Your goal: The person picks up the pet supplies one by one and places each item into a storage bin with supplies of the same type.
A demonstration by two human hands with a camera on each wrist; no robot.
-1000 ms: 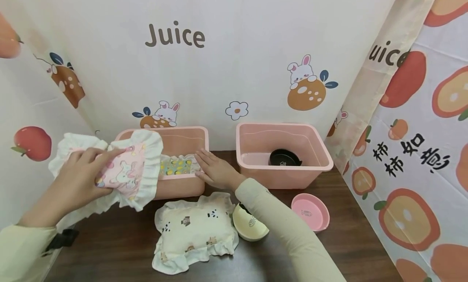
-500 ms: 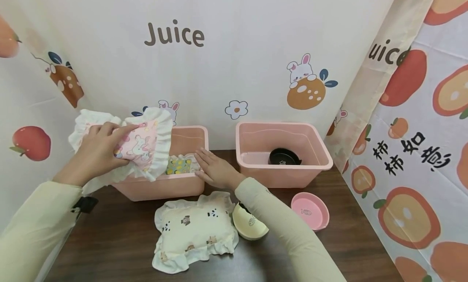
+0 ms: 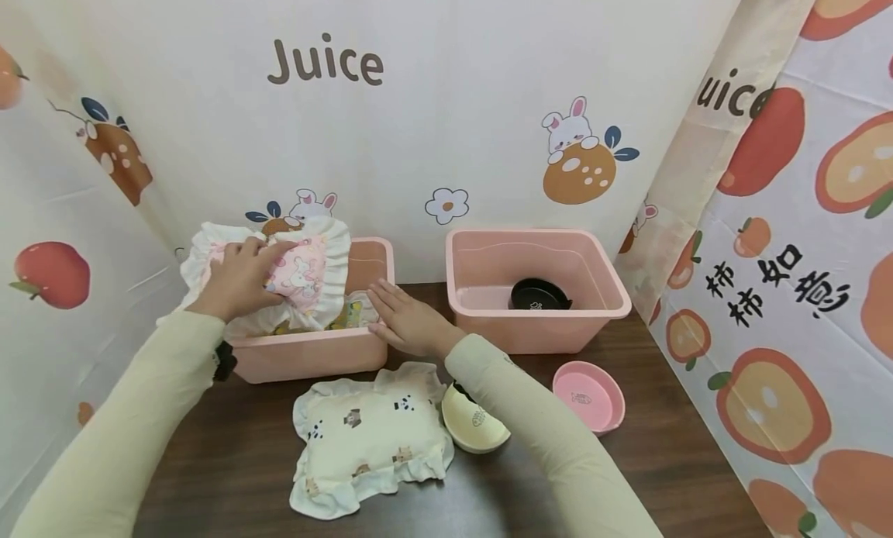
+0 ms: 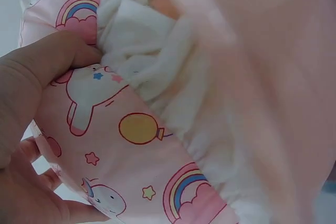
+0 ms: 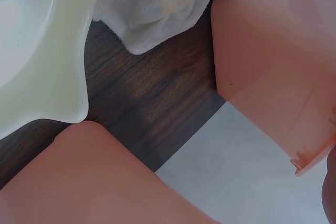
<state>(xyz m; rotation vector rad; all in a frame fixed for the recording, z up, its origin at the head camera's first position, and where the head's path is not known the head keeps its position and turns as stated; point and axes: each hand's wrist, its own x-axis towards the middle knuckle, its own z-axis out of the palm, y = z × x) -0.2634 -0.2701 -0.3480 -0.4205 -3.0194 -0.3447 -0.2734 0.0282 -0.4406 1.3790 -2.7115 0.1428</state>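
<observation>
My left hand [image 3: 240, 278] grips a pink ruffled pillow [image 3: 307, 278] printed with rabbits, above the left pink bin [image 3: 314, 360]. In the left wrist view, thumb and fingers pinch the pillow's pink cloth [image 4: 115, 124], and its white frill lies close to the bin's blurred wall. Inside that bin, a green and yellow fruit-print pillow [image 3: 354, 309] shows partly. My right hand [image 3: 412, 321] rests with straight fingers on the bin's right rim. Only a sliver of the right hand [image 5: 329, 187] appears in the right wrist view.
A cream ruffled pillow [image 3: 373, 437] lies on the dark wooden table [image 3: 258, 460]. Beside it sits a pale yellow bowl [image 3: 481, 429], partly behind the right forearm. The right pink bin [image 3: 537, 332] contains a black bowl [image 3: 540, 294]. A pink bowl [image 3: 589, 398] stands in front.
My left hand has carried the pink pillow rightward, first up and then down, until it hangs over the left bin. The right hand has stayed at the bin's rim.
</observation>
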